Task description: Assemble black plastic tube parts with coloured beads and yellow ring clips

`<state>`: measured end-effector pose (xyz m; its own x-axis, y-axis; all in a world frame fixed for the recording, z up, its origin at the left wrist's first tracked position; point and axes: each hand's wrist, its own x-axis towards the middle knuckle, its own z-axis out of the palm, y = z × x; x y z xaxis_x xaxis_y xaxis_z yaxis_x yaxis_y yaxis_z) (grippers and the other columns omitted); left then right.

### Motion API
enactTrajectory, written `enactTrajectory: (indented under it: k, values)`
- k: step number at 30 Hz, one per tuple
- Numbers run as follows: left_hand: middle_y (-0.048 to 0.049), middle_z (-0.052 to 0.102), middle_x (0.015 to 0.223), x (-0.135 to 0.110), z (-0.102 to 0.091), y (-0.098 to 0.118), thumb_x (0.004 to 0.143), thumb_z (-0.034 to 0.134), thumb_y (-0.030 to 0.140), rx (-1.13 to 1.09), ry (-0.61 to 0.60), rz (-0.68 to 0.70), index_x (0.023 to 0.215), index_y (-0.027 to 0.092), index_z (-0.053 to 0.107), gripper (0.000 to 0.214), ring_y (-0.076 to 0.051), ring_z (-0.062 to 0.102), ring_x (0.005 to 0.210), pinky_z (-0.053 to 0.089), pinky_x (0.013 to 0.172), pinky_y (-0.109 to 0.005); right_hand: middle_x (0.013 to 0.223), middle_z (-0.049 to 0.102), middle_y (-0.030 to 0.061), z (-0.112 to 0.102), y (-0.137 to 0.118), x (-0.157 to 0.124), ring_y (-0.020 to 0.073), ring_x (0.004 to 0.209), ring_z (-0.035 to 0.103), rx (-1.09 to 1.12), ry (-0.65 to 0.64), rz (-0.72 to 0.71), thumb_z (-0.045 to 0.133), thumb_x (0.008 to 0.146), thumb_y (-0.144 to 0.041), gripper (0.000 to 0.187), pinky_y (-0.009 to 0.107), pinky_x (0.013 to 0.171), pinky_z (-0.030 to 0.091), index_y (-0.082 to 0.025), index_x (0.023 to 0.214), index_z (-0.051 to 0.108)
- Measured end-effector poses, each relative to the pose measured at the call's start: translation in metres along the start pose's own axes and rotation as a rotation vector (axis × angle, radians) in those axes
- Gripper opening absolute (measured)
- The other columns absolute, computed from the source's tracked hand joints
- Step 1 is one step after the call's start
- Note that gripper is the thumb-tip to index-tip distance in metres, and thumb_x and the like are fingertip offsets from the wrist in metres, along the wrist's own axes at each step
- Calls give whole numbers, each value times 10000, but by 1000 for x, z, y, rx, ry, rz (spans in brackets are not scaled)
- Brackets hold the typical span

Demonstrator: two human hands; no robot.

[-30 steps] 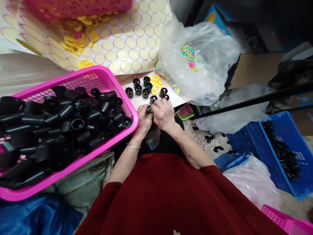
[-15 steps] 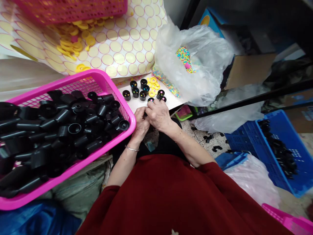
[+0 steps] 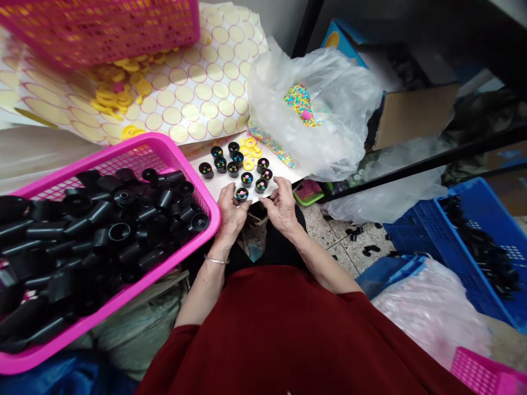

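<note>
My left hand (image 3: pixel 231 215) is at the near edge of the white board, its fingertips and thumb around the near left side of a small round black cup (image 3: pixel 242 195) with coloured beads inside. My right hand (image 3: pixel 284 207) is open, thumb and fingers apart with nothing between them. It is nearest to another black cup (image 3: pixel 261 186) with pink beads. Several more such cups stand upright beyond my hands, holding small coloured beads. Yellow rings (image 3: pixel 249 150) lie behind them.
A pink basket (image 3: pixel 212 219) full of black tubular parts stands at left. Behind are a second pink basket (image 3: pixel 123 33), loose yellow rings (image 3: pixel 115 93) and a sheet of printed circles (image 3: pixel 197 82). A plastic bag (image 3: pixel 329 131) of coloured beads sits at right, near a blue crate (image 3: pixel 486 219).
My hands were close together over the board's near edge; now they are apart, my right hand further right. More cups show between and beyond them. The view has shifted slightly.
</note>
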<state>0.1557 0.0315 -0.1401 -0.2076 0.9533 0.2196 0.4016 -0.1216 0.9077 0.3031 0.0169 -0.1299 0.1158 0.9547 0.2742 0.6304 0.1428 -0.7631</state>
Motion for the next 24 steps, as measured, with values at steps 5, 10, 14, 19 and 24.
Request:
enactTrajectory:
  k: [5,10,14,19,24]
  values:
    - [-29,583,1008,11,5,-6,645,742,245,59,-111,32,1263,183,527,657,-86,495,582,453,569,-258,1259,508,130,10,3,13,161,749,581,65,-57,114,606,793,-274,684,408,777,550,-222,1397,288]
    - [-34,585,989,20,17,-2,688,675,211,63,-161,93,1242,193,540,571,-118,540,646,475,593,-262,1181,542,114,8,8,32,200,853,597,126,-65,94,590,773,-234,581,409,789,547,-210,1319,392]
    - [-34,586,981,26,32,5,671,629,163,24,-192,134,1196,203,554,532,-143,572,724,488,620,-261,1154,554,110,-3,18,47,235,991,571,118,-76,38,585,755,-228,568,401,799,535,-193,1297,417]
    - [-15,579,917,22,31,14,617,592,133,23,-157,129,1143,181,566,529,-97,493,575,451,562,-253,1140,573,138,-29,24,60,208,859,573,-44,-133,-38,485,756,-139,547,383,750,517,-154,1299,423]
    - [-15,580,853,17,15,17,671,515,115,153,194,132,1033,190,595,379,-116,468,596,429,604,-275,1076,629,140,-45,-6,94,226,962,580,-283,-199,-237,389,835,-126,322,352,818,483,-142,1098,573]
